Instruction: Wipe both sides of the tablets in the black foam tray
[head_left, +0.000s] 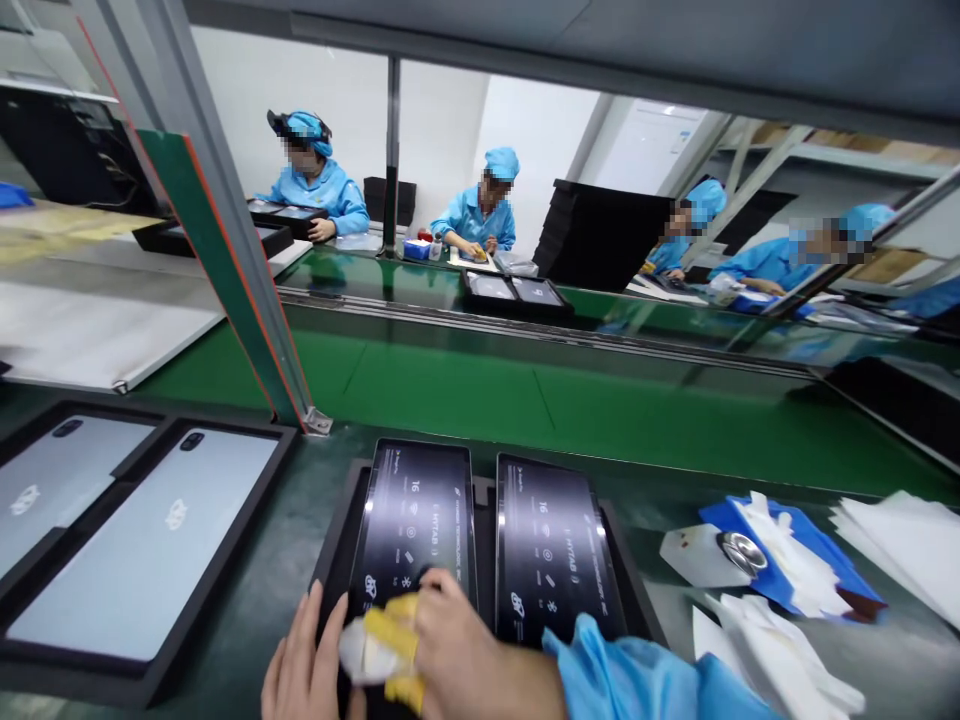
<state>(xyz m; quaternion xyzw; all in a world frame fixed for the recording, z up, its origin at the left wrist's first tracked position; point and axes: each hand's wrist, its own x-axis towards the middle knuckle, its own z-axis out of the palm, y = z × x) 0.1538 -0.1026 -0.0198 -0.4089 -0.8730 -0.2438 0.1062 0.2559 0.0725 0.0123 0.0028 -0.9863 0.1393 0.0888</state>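
Observation:
Two tablets stand out in front of me, the left tablet (420,500) and the right tablet (555,530), screens up with printed film or display text, in a black foam tray (637,600). My right hand (461,640) is closed on a yellow-and-white cloth (390,640) at the near end of the left tablet. My left hand (304,655) lies with fingers stretched out along the tray's near left side, by that tablet's lower corner. It holds nothing I can see. The cloth and my right hand cover the tablet's near end.
At left, another black tray (247,520) holds silver-blue tablets (172,540), backs up. Right of me are a metal-topped bottle (709,555), a blue bin (817,550) with white wipes, and white paper (907,550). A metal post (225,200) and a green conveyor (450,385) lie ahead; co-workers sit beyond.

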